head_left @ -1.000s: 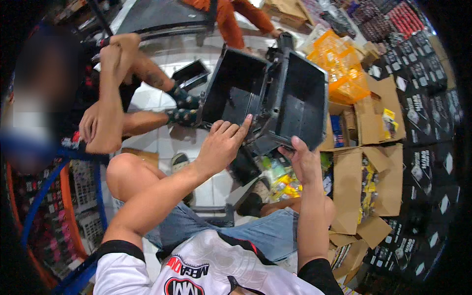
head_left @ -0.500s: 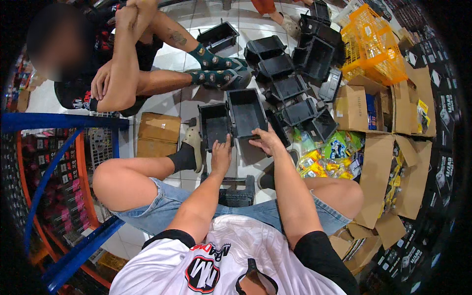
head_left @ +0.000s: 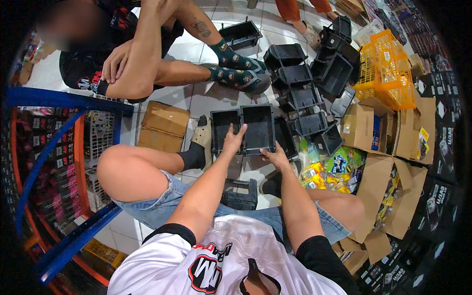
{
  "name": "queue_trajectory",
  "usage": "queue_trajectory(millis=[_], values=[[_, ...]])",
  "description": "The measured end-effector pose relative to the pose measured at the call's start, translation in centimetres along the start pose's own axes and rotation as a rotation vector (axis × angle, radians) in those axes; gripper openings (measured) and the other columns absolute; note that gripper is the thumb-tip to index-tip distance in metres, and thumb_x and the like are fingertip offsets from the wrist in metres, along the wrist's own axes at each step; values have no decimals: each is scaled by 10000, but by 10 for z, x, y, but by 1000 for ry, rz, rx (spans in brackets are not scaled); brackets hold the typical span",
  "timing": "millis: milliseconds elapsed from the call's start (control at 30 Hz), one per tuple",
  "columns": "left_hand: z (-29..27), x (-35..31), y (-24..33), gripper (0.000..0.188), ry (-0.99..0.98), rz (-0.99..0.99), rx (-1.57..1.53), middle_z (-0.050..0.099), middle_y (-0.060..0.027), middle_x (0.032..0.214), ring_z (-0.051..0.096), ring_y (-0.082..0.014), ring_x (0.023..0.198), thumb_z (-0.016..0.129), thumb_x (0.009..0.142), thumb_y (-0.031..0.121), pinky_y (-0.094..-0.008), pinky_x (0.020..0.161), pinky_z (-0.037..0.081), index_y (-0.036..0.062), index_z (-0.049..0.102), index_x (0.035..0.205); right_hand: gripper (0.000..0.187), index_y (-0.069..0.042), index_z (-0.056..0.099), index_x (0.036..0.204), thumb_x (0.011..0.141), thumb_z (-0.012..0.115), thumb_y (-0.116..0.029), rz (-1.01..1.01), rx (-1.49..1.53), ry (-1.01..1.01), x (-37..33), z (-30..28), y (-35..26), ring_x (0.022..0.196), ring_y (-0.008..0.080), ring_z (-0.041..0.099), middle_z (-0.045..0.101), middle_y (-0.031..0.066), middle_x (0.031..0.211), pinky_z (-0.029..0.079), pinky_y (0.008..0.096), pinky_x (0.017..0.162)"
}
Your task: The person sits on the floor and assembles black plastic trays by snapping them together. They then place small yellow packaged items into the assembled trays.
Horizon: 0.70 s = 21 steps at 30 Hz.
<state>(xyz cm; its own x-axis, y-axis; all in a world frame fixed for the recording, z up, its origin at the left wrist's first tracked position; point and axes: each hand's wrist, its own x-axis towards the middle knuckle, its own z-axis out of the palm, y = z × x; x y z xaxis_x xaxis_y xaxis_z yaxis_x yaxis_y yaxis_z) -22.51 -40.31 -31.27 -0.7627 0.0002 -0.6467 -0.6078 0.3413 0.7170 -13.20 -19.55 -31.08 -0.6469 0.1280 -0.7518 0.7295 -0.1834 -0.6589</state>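
Two black plastic bins stand side by side on the floor in front of me: a left bin (head_left: pixel 219 129) and a slightly larger right bin (head_left: pixel 258 123). My left hand (head_left: pixel 233 141) reaches over the seam between them, fingers and thumb spread, the thumb along the right bin's left side. At the near right corner of the right bin, my right hand (head_left: pixel 278 158) grips the rim, thumb toward the front edge and the other fingers partly hidden. Another black bin (head_left: pixel 285 137) leans tilted just right of the pair.
More black bins (head_left: pixel 301 98) lie in a row beyond, beside stacked ones and an orange crate (head_left: pixel 386 73). Packaged goods (head_left: pixel 324 177) and open cartons (head_left: pixel 376 182) are at right. A seated person's feet (head_left: pixel 246 78) are near; a flat carton (head_left: pixel 163 125) and blue rack (head_left: pixel 69 101) stand left.
The right bin has come nearer, now about level with the left one. My left hand has moved from the left bin's front edge to the seam. My view has shifted slightly.
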Motion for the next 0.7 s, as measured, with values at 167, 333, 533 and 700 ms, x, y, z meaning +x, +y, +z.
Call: queue_trajectory(millis=[167, 333, 533, 700], values=[[20, 14, 27, 992, -5, -133, 161, 524, -331, 1453, 549, -454, 1327, 705, 834, 448, -459, 1133, 430, -17, 269, 1594, 650, -65, 488, 1408, 860, 837, -83, -42, -156, -6, 1, 1, 2, 839, 188, 707, 707, 74, 1046, 597, 331, 658], [12, 33, 34, 652, 115, -198, 193, 605, -285, 1380, 591, -464, 1264, 611, 885, 268, -495, 1101, 457, 10, 489, 1471, 617, -30, 504, 1385, 857, 814, -111, -237, -546, 58, 7, 17, -17, 857, 211, 726, 717, 143, 1034, 583, 355, 703], [-10, 36, 33, 571, 222, -244, 299, 619, -308, 1340, 601, -451, 1255, 545, 895, 199, -484, 1086, 472, 3, 518, 1430, 583, -18, 573, 1340, 879, 768, -316, -286, -965, -31, 20, 51, -29, 930, 322, 748, 724, 249, 1095, 572, 410, 835], [-25, 36, 40, 830, 144, -292, 338, 618, -292, 1354, 589, -448, 1275, 719, 827, 500, -492, 1109, 453, -14, 502, 1441, 329, 76, 714, 957, 924, 691, -251, -158, -878, 138, 37, 65, -38, 686, 343, 754, 724, 235, 752, 596, 442, 695]])
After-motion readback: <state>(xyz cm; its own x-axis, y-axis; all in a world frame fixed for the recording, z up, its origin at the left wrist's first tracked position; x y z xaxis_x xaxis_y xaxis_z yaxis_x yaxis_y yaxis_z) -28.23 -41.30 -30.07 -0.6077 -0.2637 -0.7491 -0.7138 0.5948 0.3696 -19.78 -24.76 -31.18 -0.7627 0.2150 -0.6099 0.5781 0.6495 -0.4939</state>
